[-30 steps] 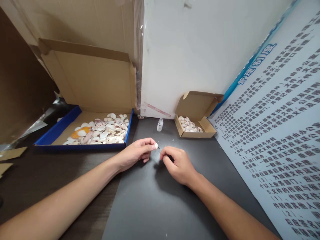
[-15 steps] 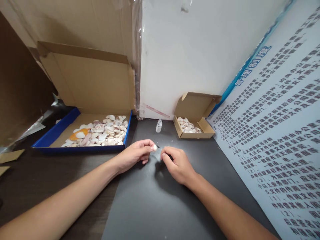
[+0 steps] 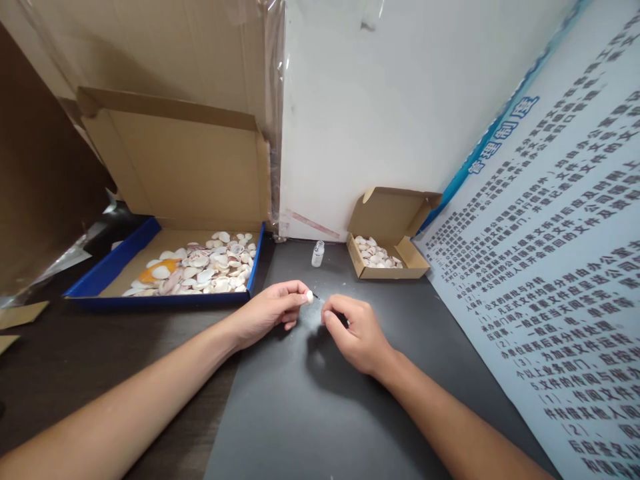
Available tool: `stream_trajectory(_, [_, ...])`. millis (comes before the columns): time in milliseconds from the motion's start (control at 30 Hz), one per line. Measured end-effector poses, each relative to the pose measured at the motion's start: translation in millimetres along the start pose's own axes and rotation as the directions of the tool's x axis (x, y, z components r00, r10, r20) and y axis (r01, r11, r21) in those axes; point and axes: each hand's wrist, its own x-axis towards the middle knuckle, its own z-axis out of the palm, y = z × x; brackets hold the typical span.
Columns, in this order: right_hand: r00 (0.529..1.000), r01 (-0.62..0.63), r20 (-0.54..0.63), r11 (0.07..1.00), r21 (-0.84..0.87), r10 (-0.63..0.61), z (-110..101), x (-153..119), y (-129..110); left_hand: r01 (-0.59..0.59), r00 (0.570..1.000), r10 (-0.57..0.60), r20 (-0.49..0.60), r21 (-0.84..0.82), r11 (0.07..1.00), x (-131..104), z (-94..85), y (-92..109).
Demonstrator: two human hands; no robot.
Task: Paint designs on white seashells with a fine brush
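My left hand (image 3: 280, 305) is closed, pinching a small white seashell (image 3: 310, 297) between thumb and fingertips. Just right of it, my right hand (image 3: 353, 327) is closed around a small brush (image 3: 319, 297); only its thin dark tip shows, reaching the shell's edge, and the handle is hidden in the fingers. Whether the tip touches the shell I cannot tell. Beyond both hands a small glass bottle (image 3: 317, 255) with whitish contents stands upright on the grey mat (image 3: 300, 400).
At the left, a blue-sided cardboard box (image 3: 95, 280) with its lid raised holds many shells (image 3: 220, 263). A smaller cardboard box (image 3: 385, 273) at the back right holds more shells (image 3: 373, 253). A white panel (image 3: 400, 100) rises behind, and a printed board (image 3: 560, 267) leans along the right.
Both hands stay almost in place, the shell still in the left. The brush tip shows slightly more clearly beside the shell. The view has shifted very slightly.
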Motion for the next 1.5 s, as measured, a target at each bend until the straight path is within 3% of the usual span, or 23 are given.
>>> stream_trajectory(100, [0.998,0.052,0.043,0.998,0.031,-0.053,0,0,-1,0.001,1.000,-0.001,-0.002,-0.007,1.000,0,-0.4,-1])
stream_trajectory(267, [0.997,-0.056,0.040,0.997,-0.051,0.058,1,1,0,0.000,1.000,0.000,-0.004,-0.012,1.000,1,-1.2,-2])
stream_trajectory(433, [0.996,0.080,0.042,0.996,0.032,-0.081,1,-1,-2,-0.008,1.000,0.007,-0.007,-0.026,1.000,0,-0.4,-1])
stream_trajectory(533, [0.997,0.032,0.067,0.999,-0.004,-0.031,1,-1,-1,-0.005,1.000,0.004,-0.012,-0.034,0.999,0,-0.4,0])
stream_trajectory(700, [0.997,-0.058,-0.055,0.997,-0.057,0.055,3,1,1,-0.012,1.000,0.011,-0.015,-0.080,0.997,0,0.7,1])
stream_trajectory(833, [0.989,-0.090,-0.121,0.996,0.006,0.090,6,2,1,-0.021,1.000,0.020,-0.011,-0.156,0.988,-3,6.4,1])
stream_trajectory(1100, [0.984,-0.070,-0.151,0.988,0.136,0.090,14,0,1,-0.039,0.999,0.039,-0.004,-0.231,0.972,-6,11.7,-2])
stream_trajectory(1500, [0.982,-0.077,-0.166,0.990,0.115,0.095,14,2,3,-0.054,0.998,0.055,-0.003,-0.255,0.966,-6,12.2,-1])
